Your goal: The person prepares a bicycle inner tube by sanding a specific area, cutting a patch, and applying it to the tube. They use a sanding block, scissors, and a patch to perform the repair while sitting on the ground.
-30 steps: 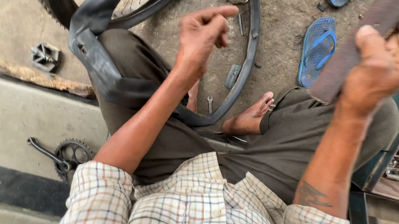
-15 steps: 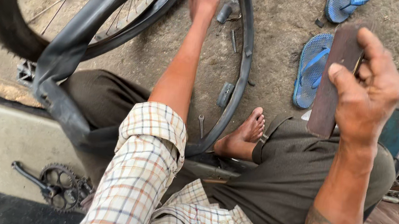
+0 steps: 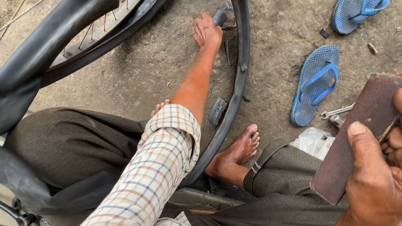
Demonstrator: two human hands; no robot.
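Left hand (image 3: pixel 207 30): stretched far out, fingers closed on a small dark object (image 3: pixel 219 17) on the dirt, inside the rubber loop.
Right hand (image 3: pixel 397 165): near right, clamped on a reddish-brown abrasive strip (image 3: pixel 360 131).
Inner tube (image 3: pixel 40 64): black, draped over the left knee.
Sandals (image 3: pixel 315 85): blue, far right.
Plastic bag (image 3: pixel 311 141): clear, crumpled, beside the right knee.

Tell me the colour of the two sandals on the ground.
Blue sandals, with blue straps; the head view shows them clearly.
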